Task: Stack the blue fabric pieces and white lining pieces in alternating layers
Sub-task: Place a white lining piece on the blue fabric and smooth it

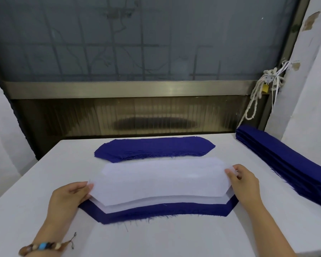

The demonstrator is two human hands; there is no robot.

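On the white worktop [156, 238], blue fabric piles sit behind [154, 148] and to your right [285, 164] of a blue fabric piece [156, 210] bearing a white lining piece [174, 201]. Your left hand [69, 197] and right hand [245, 182] hold the top lining piece [159, 180] over it, fingers pinching its two ends.

White tabletop [156, 242], large dim glass pane [137, 38] behind it, brushed metal rail [119, 89] along the pane's lower edge, ribbed translucent panel [137, 115] beneath, knotted white rope [256, 97] hanging at right beside a brass padlock [265, 88], white wall [311, 89] with chipped patches
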